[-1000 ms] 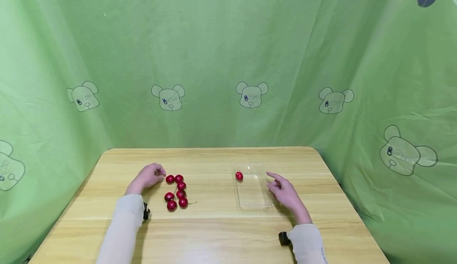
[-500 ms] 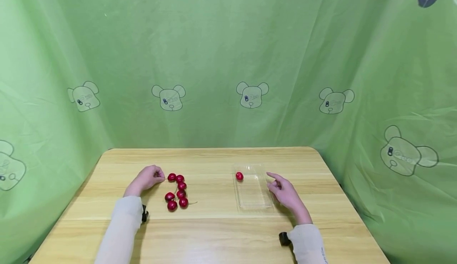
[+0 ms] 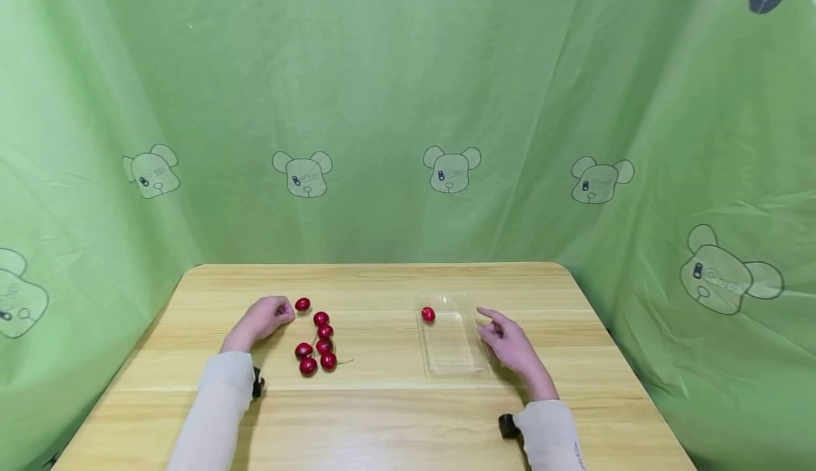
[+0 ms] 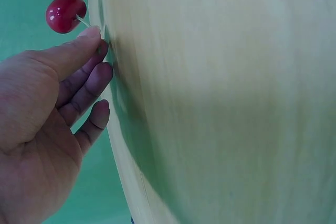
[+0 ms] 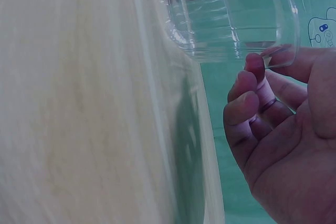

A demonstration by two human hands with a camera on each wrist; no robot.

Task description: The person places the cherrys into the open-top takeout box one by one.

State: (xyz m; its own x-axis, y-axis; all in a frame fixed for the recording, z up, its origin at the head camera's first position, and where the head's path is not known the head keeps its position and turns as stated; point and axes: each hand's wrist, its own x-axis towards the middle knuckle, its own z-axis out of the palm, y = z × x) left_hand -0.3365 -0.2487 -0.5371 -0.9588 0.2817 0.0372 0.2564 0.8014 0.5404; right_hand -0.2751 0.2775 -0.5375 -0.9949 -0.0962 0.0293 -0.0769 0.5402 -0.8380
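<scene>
- We find the left hand pinching a thin stem at the fingertips; the held cherry sits just beyond them, apart from its neighbours.
- We count six loose cherries grouped on the table near that hand; another cherry lies inside the clear container.
- We note the right hand at the container's right side, fingers bent; whether the tips pinch its edge or merely touch it, we cannot tell.
- We judge the step in hand to be lifting one cherry by its stem; the next move calls for a steady pinch and a path above the group.
- We record that the left fingertips hide the stem's end, and the transparent walls read faintly.
</scene>
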